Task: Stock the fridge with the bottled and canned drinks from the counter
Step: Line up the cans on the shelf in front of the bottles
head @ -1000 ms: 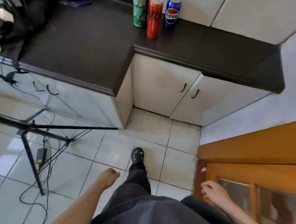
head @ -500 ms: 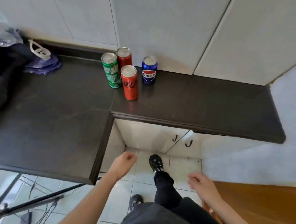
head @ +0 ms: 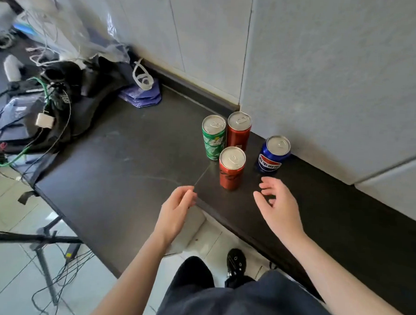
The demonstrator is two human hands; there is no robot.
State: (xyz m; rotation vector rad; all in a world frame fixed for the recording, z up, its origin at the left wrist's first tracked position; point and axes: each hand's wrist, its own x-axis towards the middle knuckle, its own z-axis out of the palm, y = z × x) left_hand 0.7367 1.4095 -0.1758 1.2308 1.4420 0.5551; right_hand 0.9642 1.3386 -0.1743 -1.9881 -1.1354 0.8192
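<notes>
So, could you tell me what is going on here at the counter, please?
A person stands at a dark counter where four drink cans stand upright: a green can, a red can behind it near the wall, another red can in front and a blue can to the right. The left hand and right hand are held out near the front red can, both empty. No can has been picked up yet, and no fridge is in view.
</notes>
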